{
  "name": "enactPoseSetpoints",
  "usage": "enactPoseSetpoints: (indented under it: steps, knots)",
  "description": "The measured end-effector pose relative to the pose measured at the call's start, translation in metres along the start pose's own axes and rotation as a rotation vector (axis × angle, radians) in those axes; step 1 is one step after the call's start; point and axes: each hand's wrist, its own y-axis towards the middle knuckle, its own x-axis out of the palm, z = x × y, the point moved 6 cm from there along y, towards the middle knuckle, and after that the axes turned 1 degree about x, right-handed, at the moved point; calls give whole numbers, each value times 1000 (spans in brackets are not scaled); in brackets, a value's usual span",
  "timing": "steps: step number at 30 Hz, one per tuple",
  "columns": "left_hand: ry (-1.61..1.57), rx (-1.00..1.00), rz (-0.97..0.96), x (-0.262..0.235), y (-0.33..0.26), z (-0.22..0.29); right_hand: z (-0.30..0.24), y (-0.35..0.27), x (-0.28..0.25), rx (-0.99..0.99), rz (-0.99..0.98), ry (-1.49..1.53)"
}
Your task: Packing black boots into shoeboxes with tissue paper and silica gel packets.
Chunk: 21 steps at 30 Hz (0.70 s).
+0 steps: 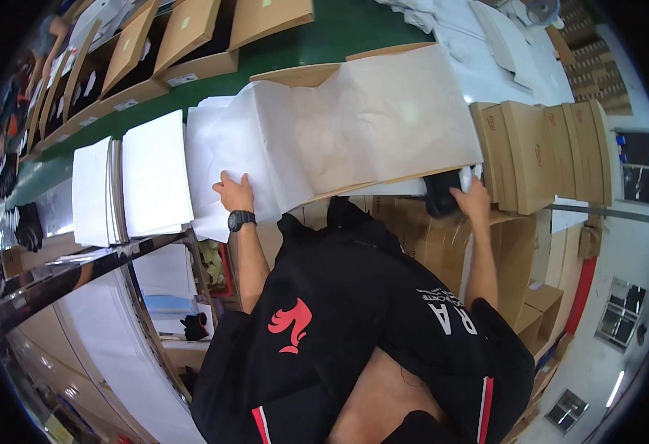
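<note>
My left hand (pixel 235 192), with a black watch on its wrist, lies flat on a sheet of white tissue paper (pixel 221 148) at the table's near edge. The paper drapes over an open cardboard box (pixel 302 74) and lines it. My right hand (pixel 472 198) grips a black shoe (pixel 441 194) at the box's right end, just below the paper's edge. Most of the shoe is hidden under the paper and box rim.
Two stacks of white paper sheets (pixel 154 174) lie to the left. A row of flat folded cartons (pixel 539 148) stands at the right. Open cardboard boxes (pixel 191 37) sit along a green conveyor belt (pixel 324 37) beyond. More cartons (pixel 428 237) are under the table.
</note>
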Motion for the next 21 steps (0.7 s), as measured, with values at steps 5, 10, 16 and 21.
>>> enactPoseSetpoints:
  steps: [5,10,16,21]
  knots:
    - [-624,356,185,-94,-42,73,-3,-73,-121,80,-352,301]
    - [-694,1562,-282,-149,-188,228,-68,-125,-203,-57,-550,917]
    - [-881,1447,199,-173,-160,265,-129,-109,-136,-481,-1199,2128]
    - [-1296,611,-635,-134,-92,258,-248,-91,-33,-773,-409,1423]
